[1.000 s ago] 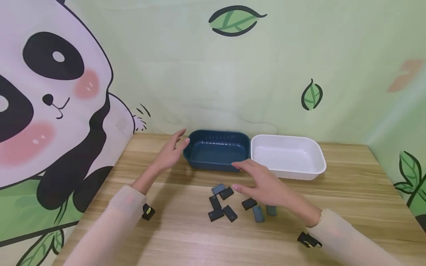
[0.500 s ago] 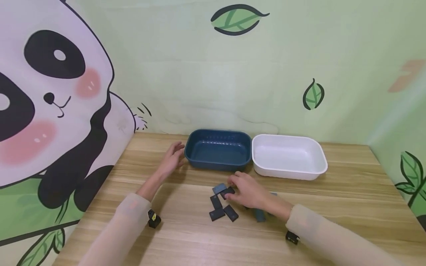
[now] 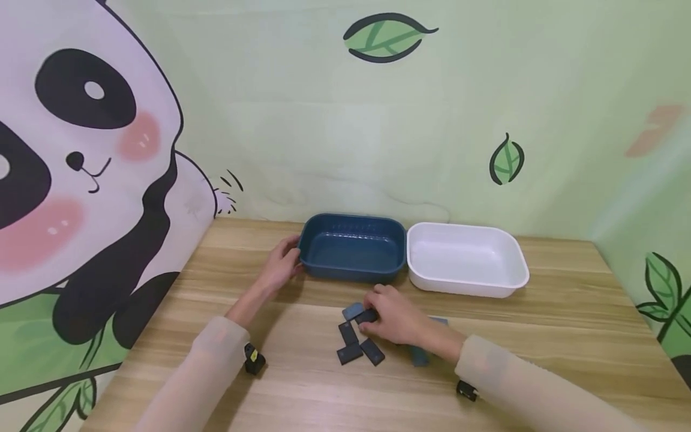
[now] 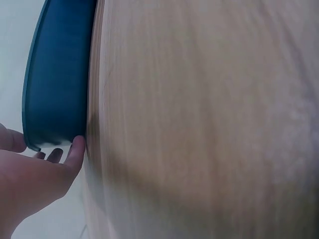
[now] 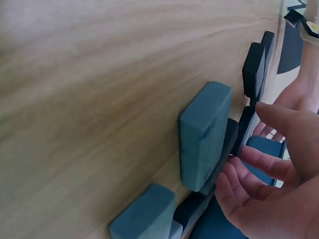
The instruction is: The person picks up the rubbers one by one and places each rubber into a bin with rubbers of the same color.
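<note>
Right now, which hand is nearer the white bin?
Right. The right hand is front-left of the white bin; the left hand is at the left end of the dark blue bin.

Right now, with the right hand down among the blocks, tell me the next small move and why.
Probably firm up the right hand's pinch and lift the black block straight up: thumb and fingers lie on either side of it, though how tightly is unclear, and a blue-grey block lies right beside it.
</note>
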A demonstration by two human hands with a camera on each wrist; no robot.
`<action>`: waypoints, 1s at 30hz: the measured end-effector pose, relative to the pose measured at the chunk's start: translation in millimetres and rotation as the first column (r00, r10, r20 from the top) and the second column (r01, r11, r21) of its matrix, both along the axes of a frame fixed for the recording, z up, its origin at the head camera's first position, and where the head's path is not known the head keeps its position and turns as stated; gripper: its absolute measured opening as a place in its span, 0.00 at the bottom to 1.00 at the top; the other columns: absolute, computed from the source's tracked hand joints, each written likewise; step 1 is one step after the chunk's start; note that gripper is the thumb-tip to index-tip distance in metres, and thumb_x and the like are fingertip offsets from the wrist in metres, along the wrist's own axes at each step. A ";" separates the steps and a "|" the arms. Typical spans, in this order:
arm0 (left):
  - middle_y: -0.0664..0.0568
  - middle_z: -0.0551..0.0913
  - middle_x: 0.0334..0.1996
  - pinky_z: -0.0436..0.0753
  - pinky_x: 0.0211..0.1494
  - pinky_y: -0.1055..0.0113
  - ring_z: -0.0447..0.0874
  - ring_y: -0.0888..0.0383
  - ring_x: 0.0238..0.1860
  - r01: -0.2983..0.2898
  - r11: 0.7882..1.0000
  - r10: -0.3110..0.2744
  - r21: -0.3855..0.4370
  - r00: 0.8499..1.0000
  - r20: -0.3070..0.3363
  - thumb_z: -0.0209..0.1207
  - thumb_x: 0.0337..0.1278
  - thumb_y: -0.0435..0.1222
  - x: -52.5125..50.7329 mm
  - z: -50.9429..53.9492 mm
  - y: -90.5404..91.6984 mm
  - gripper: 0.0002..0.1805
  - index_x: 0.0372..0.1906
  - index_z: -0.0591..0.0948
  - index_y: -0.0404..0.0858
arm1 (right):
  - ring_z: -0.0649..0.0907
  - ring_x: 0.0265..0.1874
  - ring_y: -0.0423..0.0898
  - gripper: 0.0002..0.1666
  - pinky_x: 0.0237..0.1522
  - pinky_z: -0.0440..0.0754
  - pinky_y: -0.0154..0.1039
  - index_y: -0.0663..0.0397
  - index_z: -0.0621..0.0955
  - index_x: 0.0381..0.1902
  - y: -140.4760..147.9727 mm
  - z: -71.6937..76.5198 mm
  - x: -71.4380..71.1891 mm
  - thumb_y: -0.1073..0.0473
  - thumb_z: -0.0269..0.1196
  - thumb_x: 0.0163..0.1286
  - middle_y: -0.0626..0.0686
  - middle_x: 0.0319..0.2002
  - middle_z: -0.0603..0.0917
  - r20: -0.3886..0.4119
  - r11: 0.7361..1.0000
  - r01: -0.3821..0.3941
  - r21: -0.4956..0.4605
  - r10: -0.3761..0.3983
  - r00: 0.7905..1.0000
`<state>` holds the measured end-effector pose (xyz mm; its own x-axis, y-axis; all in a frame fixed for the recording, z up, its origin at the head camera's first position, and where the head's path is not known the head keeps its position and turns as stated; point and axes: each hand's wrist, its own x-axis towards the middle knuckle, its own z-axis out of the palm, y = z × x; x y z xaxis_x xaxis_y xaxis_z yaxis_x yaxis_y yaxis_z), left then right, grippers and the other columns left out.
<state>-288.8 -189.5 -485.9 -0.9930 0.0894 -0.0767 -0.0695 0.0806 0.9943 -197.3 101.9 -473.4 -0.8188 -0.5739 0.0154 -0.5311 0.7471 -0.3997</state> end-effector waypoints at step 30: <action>0.34 0.68 0.76 0.78 0.72 0.45 0.72 0.42 0.74 0.003 0.999 -0.005 0.047 0.999 0.043 0.42 0.84 0.33 2.0 1.1 -0.8 0.26 0.79 0.64 0.30 | 0.78 0.45 0.50 0.25 0.48 0.84 0.47 0.60 0.83 0.54 4.8 5.9 7.3 0.58 0.78 0.62 0.55 0.48 0.82 -0.027 0.997 -0.073 0.035 0.074 0.997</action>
<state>-286.7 -190.3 -484.8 -0.9885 0.0982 -0.1154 -0.1125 0.0344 0.9931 -190.0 106.6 -467.4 -0.7737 -0.6333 0.0170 -0.5960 0.7185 -0.3586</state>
